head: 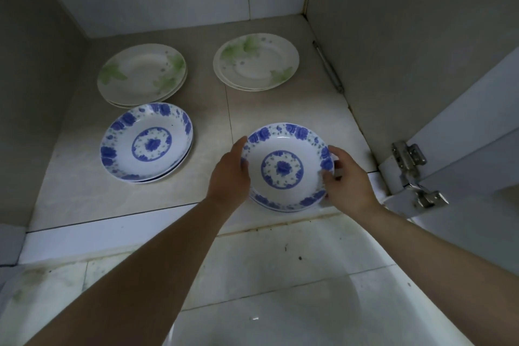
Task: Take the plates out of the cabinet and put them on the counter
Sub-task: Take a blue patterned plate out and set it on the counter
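Left hand (229, 174) grips the left rim, right hand (348, 180) the right rim of the blue plates (283, 168) | near right on the cabinet floor (280, 109) | second blue stack (146, 143) sits left | green-leaf stacks (141, 76) far.

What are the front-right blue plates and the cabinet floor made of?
Front-right blue plate stack: likely glazed ceramic, possibly melamine; glossy white surface, printed blue flowers, bright glints along the rim. Cabinet floor: tile, probably glazed ceramic; beige marbled look, straight joint lines, soft sheen.

Metal hinge (408, 156) at right; speckled white tiles (280, 275) in foreground.
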Motion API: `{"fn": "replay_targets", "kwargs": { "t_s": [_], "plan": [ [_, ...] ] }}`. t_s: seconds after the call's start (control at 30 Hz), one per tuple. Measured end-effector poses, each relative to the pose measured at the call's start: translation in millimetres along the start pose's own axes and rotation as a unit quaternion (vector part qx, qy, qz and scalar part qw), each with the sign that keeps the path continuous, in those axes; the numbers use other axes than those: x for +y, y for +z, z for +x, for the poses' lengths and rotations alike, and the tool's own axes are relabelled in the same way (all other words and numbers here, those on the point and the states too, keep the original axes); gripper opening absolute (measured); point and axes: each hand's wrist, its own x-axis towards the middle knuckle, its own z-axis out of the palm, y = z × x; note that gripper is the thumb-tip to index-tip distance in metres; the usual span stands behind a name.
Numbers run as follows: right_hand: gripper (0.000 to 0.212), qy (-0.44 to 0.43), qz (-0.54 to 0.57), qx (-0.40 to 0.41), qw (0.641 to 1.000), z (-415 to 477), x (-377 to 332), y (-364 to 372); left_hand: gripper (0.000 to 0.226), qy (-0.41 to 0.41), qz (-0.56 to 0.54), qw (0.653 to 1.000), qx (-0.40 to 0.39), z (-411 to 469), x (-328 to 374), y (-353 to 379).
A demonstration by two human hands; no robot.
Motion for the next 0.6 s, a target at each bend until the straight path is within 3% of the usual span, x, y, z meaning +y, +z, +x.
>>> {"fn": "replay_targets", "kwargs": {
  "t_s": [0.27, 0.43, 0.6],
  "plan": [
    [0.047, 0.031, 0.009, -0.034, 0.999, -19, -11, 3, 0.035, 0.014, -0.048, 0.997, 0.063, -36, -6, 5],
    [0.046, 0.002, -0.029, -0.05, 0.998, -53, -42, -20, 0.041, 0.017, 0.006, 0.999, 0.041, -66, 11, -31],
    [0.045, 0.022, -0.026, -0.036, 0.999, -131, -129, -75, 0.044, -0.017, 0.005, 1.0, 0.001, -127, 79, -110]
  ]
}}
